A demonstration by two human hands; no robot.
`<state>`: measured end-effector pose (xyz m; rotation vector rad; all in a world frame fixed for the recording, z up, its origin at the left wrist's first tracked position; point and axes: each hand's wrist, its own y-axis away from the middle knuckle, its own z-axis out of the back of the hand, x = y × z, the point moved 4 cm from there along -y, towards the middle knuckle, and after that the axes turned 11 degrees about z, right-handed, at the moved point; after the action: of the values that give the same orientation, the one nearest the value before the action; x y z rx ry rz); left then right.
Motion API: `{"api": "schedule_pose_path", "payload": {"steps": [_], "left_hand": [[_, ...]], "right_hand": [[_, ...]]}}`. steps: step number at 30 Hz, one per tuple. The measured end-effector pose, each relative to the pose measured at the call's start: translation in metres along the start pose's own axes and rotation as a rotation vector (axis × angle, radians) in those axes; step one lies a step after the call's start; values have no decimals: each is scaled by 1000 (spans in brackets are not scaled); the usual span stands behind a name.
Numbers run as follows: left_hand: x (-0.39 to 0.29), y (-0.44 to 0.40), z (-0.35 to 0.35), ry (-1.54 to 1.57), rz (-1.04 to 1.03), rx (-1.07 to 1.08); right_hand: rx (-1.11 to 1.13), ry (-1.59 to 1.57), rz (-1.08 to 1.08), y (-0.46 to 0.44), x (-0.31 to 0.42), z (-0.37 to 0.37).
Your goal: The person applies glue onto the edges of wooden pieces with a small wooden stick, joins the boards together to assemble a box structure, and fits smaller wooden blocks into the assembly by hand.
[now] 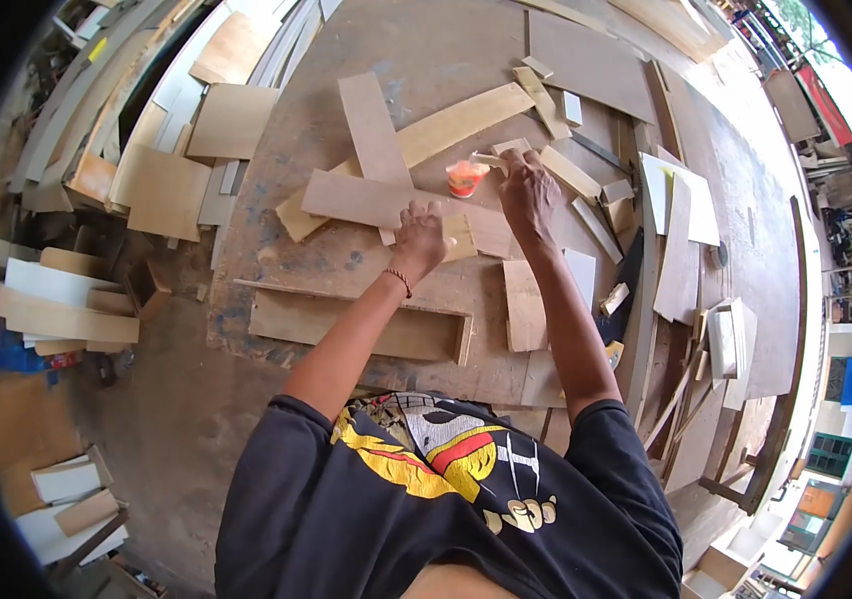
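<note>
My left hand [421, 238] is closed on a small light wood piece [462, 238], which lies over brown boards at the middle of the worktable. To its upper right, my right hand [528, 188] is closed around a thin, light-coloured stick [489, 160] that points left. The stick's tip is over a small clear cup [464, 180] with orange-red contents. A brown board [361, 198] lies left of my left hand, across a longer yellowish plank [466, 122]. Below my left hand is a long shallow wooden box [356, 324].
Wood offcuts [570, 172] and a white-faced panel [680, 200] lie on the right of the worktable [291, 130]. Stacked boards [231, 120] stand beyond its left edge. A dark strip [628, 290] and a white block [725, 342] are at the lower right.
</note>
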<state>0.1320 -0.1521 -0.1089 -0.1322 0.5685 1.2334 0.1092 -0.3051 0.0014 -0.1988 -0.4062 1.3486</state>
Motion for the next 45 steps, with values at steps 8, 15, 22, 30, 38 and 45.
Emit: {"api": "schedule_pose_path", "payload": {"steps": [8, 15, 22, 30, 38, 45], "left_hand": [[-17, 16, -2, -149, 32, 26], [-18, 16, -4, -181, 80, 69], [-2, 4, -9, 39, -145, -132], [7, 31, 13, 652, 168, 236], [-39, 65, 21, 1035, -78, 215], [-63, 79, 17, 560, -145, 111]], "right_hand": [[-49, -83, 75, -4, -10, 14], [-87, -127, 194, -4, -9, -8], [107, -120, 310, -7, -5, -35], [37, -263, -90, 72, -52, -12], [347, -76, -283, 210, -41, -18], [-175, -428, 39, 153, -13, 57]]}}
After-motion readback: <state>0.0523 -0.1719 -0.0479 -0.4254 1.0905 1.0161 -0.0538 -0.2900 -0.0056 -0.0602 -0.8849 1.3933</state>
